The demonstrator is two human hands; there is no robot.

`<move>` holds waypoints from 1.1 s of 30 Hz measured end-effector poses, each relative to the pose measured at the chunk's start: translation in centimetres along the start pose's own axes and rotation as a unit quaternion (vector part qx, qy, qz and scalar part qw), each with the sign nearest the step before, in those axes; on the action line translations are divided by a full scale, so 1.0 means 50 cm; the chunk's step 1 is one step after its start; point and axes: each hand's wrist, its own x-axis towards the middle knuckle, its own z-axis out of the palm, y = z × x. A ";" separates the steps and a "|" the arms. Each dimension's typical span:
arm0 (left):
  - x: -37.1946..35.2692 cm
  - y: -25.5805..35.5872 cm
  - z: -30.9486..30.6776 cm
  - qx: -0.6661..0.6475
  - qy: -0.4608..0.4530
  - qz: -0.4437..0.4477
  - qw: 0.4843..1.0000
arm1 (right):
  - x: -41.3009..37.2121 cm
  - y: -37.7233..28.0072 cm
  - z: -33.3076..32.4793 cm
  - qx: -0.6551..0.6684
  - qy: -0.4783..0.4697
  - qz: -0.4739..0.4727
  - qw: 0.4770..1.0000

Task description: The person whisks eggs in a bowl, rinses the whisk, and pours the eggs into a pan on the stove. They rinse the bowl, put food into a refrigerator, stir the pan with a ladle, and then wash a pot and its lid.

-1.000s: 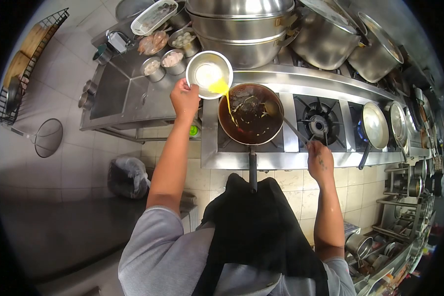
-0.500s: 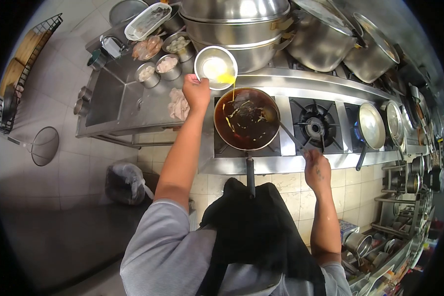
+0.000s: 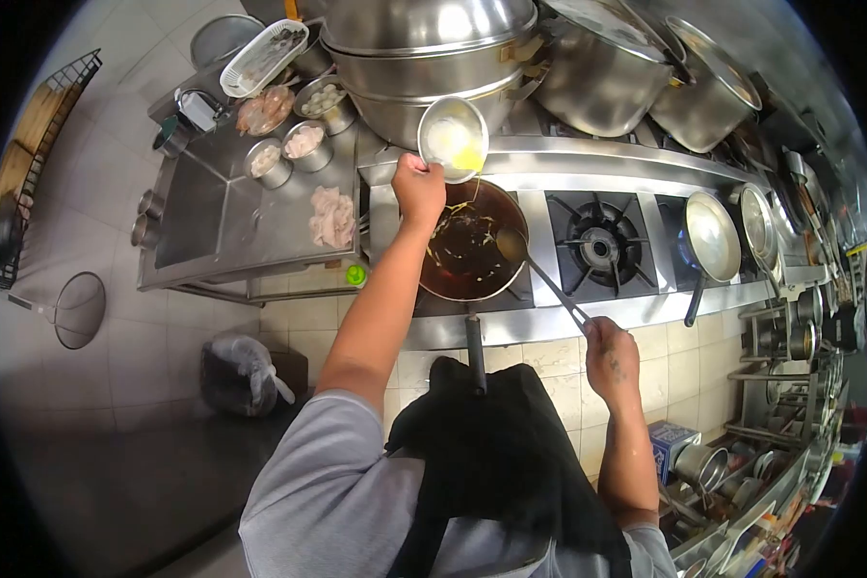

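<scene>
My left hand (image 3: 419,188) grips a small steel bowl (image 3: 453,138) by its rim, tilted over the far edge of a pan (image 3: 472,252) of dark brown broth streaked with yellow egg. A little yellow egg still lies in the bowl. My right hand (image 3: 609,349) holds the end of a long ladle (image 3: 535,272), whose cup rests at the pan's right rim. The pan sits on a burner of the steel stove (image 3: 549,318), with its black handle pointing toward me.
Big steel pots (image 3: 433,48) crowd the back. Small tubs of ingredients (image 3: 303,140) and a pale cloth (image 3: 332,217) lie on the left counter. An unlit burner (image 3: 597,241) and a lidded pan (image 3: 708,236) are to the right. A strainer (image 3: 77,308) hangs at the left.
The bowl has swung right over the pan and the egg stream has stopped. The ladle's cup has lifted from the broth toward the right rim, and my right hand has drawn back.
</scene>
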 end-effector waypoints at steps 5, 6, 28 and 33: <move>-0.011 -0.004 0.041 0.008 -0.026 0.047 0.999 | 0.003 0.020 0.004 -0.006 0.015 -0.003 1.000; -0.012 -0.003 0.047 0.005 -0.033 0.052 0.998 | 0.006 0.022 0.004 -0.007 0.016 0.006 1.000; -0.152 0.074 -0.021 0.030 -0.148 0.044 0.987 | 0.072 0.053 0.037 -0.006 0.048 -0.010 0.999; -0.196 0.093 -0.063 0.026 -0.141 0.087 0.986 | 0.075 0.057 0.036 0.001 0.033 -0.008 0.999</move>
